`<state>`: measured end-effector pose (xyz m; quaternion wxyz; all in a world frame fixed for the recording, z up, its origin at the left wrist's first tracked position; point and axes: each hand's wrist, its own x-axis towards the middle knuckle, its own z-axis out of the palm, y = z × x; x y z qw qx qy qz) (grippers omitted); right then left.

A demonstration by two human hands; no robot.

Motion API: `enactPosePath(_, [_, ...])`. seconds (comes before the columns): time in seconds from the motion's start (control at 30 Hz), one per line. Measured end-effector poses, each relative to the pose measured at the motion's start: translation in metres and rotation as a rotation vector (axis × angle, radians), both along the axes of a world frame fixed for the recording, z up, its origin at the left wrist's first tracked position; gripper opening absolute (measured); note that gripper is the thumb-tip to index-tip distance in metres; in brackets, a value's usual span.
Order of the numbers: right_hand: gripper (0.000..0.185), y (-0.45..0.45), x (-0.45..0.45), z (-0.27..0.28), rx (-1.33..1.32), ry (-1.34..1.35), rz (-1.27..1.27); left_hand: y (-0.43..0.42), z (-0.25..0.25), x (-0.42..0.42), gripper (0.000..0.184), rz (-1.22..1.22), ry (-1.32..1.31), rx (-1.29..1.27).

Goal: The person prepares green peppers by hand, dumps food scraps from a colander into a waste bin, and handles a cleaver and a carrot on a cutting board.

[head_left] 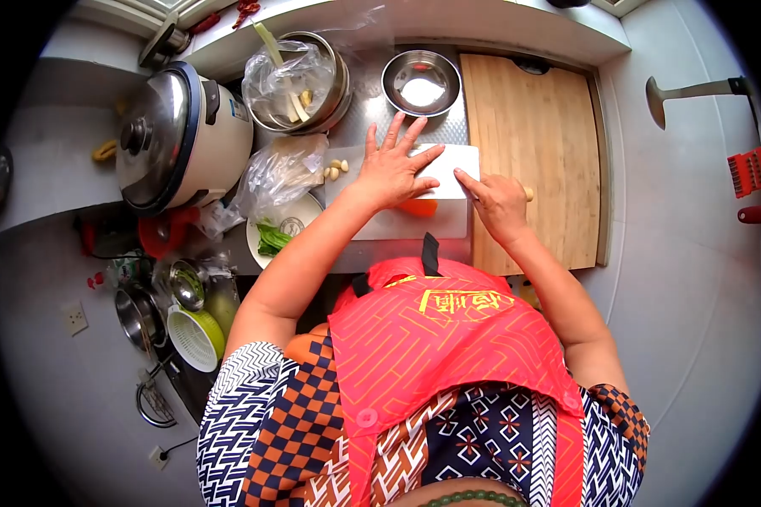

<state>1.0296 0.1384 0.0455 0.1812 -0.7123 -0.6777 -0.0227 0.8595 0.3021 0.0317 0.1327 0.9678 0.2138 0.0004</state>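
Observation:
My right hand [500, 205] is wrapped around the handle of a cleaver [457, 160], its index finger stretched along the blade. The broad blade lies nearly flat and looks bright white from glare. With fingers spread, my left hand [391, 171] rests on or just over the blade's left part; contact is hard to tell. An orange piece, perhaps carrot [419, 207], shows at the blade's lower edge, partly covered. All this is on a pale cutting board [389, 226]. Several peeled garlic cloves [336, 166] lie left of my left hand.
A steel bowl [421, 83] stands behind the board, and a wooden board [537, 152] lies to the right. Leftward are a plate [256, 241] with green vegetables, plastic bags [279, 169], stacked bowls [344, 93] and a rice cooker [220, 139]. A ladle [693, 91] hangs at right.

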Motion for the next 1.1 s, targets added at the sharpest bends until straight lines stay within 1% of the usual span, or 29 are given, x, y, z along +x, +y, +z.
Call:
enactPosePath(0.17, [0.043,0.01,0.0,0.004,0.015,0.008,0.051,0.014,0.007,-0.003,0.059,0.106,0.071,0.029])
enactPosePath(0.2, [0.043,0.011,0.001,0.004,0.018,0.003,0.054,0.02,0.002,-0.006,0.055,0.149,0.001,0.051])
enactPosePath(0.27, [0.043,0.013,0.003,0.003,0.024,-0.005,0.061,0.034,-0.008,-0.012,0.05,0.276,-0.13,-0.075])
enactPosePath(0.3, [0.043,0.013,0.004,0.002,0.007,-0.011,0.056,0.04,-0.007,-0.016,0.046,0.36,-0.333,-0.227])
enactPosePath(0.4, [0.042,0.01,0.004,0.001,-0.02,-0.019,0.049,0.048,0.0,-0.031,0.05,0.669,-0.736,-1.193])
enactPosePath(0.43, [0.042,0.01,0.004,0.0,-0.012,-0.018,0.054,0.045,0.01,-0.034,0.058,0.792,-0.788,-1.339])
enactPosePath(0.53, [0.04,0.01,0.002,0.001,-0.011,-0.019,0.054,0.05,0.015,-0.048,0.061,1.004,-0.925,-1.863])
enactPosePath(0.57, [0.04,0.009,0.001,0.001,-0.014,-0.018,0.053,0.051,0.013,-0.054,0.063,1.021,-0.939,-1.956])
enactPosePath(0.7, [0.038,0.008,-0.002,-0.006,0.014,0.015,0.049,0.047,0.018,-0.074,0.063,1.062,-1.049,-2.187])
enactPosePath(0.8, [0.052,0.004,-0.002,-0.006,-0.029,0.07,0.033,0.042,0.015,-0.09,0.062,0.969,-1.136,-2.369])
enactPosePath(0.83, [0.058,0.0,0.001,-0.01,-0.088,0.097,0.023,0.04,0.014,-0.095,0.06,0.924,-1.178,-2.435])
enactPosePath(0.93, [0.052,-0.002,0.001,-0.011,-0.041,0.182,0.003,0.027,0.019,-0.108,0.058,0.928,-1.254,-2.443])
enactPosePath(0.97, [0.057,-0.002,0.002,-0.012,-0.048,0.192,0.012,0.02,0.02,-0.115,0.053,0.926,-1.279,-2.444])
enactPosePath(1.0, [0.059,-0.003,0.002,-0.014,-0.047,0.228,0.009,0.012,0.011,-0.128,0.044,0.737,-1.344,-2.485])
enactPosePath(1.07, [0.064,0.005,0.0,-0.018,-0.056,0.317,0.045,-0.013,0.004,-0.151,0.037,0.735,-1.461,-2.329])
enactPosePath(1.1, [0.064,0.012,-0.005,-0.016,-0.04,0.346,0.069,-0.027,0.006,-0.165,0.034,0.853,-1.514,-2.258])
